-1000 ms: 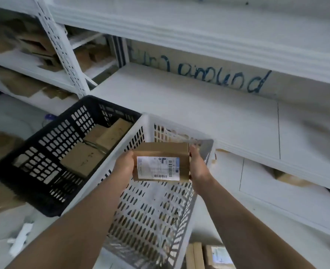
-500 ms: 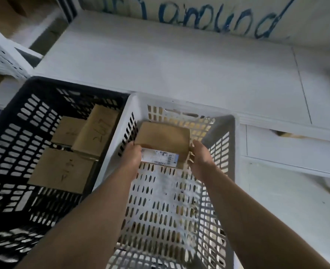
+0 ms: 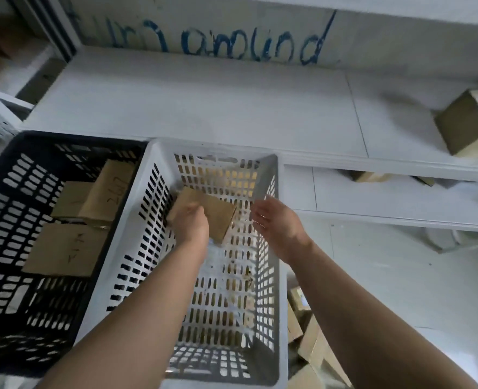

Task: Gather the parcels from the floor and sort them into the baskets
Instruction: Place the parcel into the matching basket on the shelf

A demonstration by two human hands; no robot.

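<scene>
A small brown cardboard parcel [image 3: 215, 211] hangs tilted inside the white slotted basket [image 3: 136, 248], near its far end. My left hand [image 3: 191, 224] grips the parcel's near left corner from above. My right hand [image 3: 277, 223] is open beside the parcel, fingers spread, not touching it, over the basket's right wall. A black slotted basket [image 3: 7, 220] stands against the white one's left side and holds three brown parcels [image 3: 63, 248] with handwritten marks.
A white shelf board [image 3: 204, 108] runs behind the baskets, with blue handwriting on the wall above. A cardboard box [image 3: 468, 124] sits on the shelf at the far right. More parcels [image 3: 308, 346] lie on the floor right of the white basket.
My right hand has let go of the parcel and opened to the right. My left hand alone has lowered the parcel deeper into the white basket, label turned away.
</scene>
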